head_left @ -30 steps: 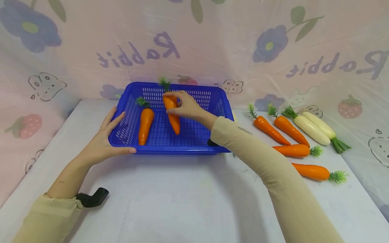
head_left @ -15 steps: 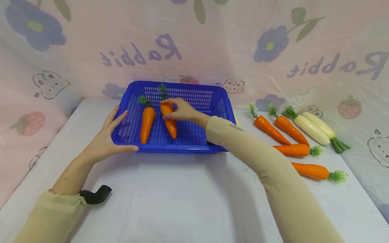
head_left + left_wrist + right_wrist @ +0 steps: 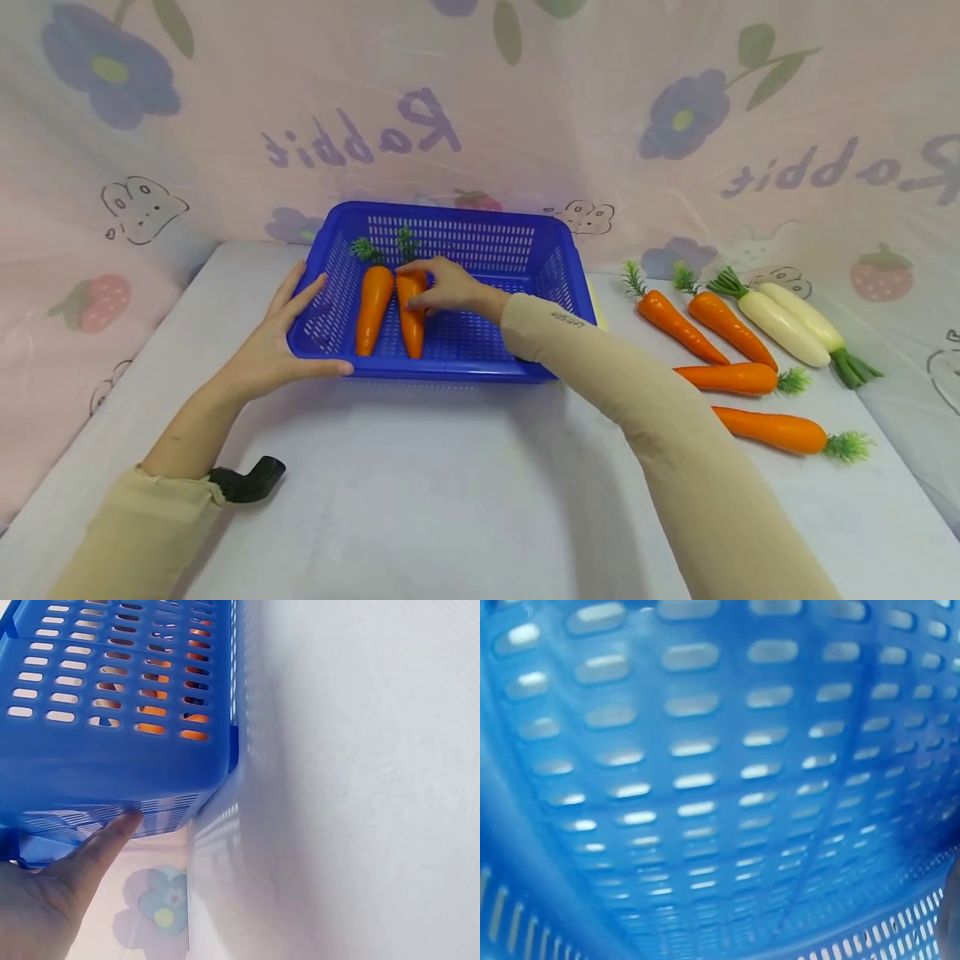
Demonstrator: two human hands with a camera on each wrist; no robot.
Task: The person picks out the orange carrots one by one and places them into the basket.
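Currently, glossy orange tapered carrot (image 3: pixel 412 328) is being pinched near leafy end by right grip (image 3: pixel 447 285), nearer one, in blue perforated plastic basket (image 3: pixel 457 368); long axis is being held front-to-back just beside leafy orange carrot (image 3: pixel 373 310) leftward; basket's left end is being braced by wide-spread left grip (image 3: pixel 268 350).

Head view: right hand (image 3: pixel 453 287) covers part of the held carrot (image 3: pixel 413 329); right sleeve (image 3: pixel 645 400) hides the tips of two table carrots (image 3: pixel 783 432); cuff lettering (image 3: pixel 567 319) too small to read. Right wrist: basket (image 3: pixel 690 825) blurred. Left wrist: basket, left hand (image 3: pixel 52 904) cropped by frame edges.
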